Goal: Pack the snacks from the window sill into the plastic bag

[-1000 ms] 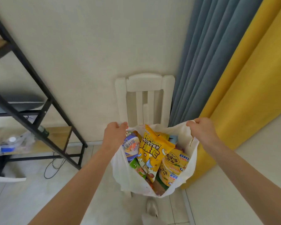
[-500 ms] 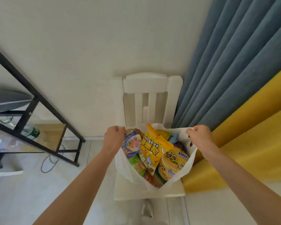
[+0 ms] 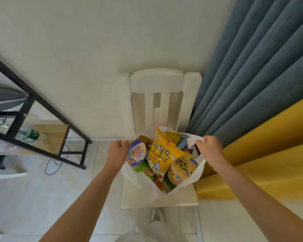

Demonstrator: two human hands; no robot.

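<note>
Below centre of the frame, a white plastic bag point(image 3: 198, 173) stuffed with snacks, a yellow popcorn packet point(image 3: 162, 155) uppermost, sits on a white chair point(image 3: 157, 199) as the left hand point(image 3: 118, 151) and right hand point(image 3: 211, 150) each pinch its rim, holding the mouth wide.

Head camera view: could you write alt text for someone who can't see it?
Two hands, left and right, hold open a white plastic bag full of snacks, a yellow popcorn packet on top. The bag sits on a white chair by curtains.
</note>
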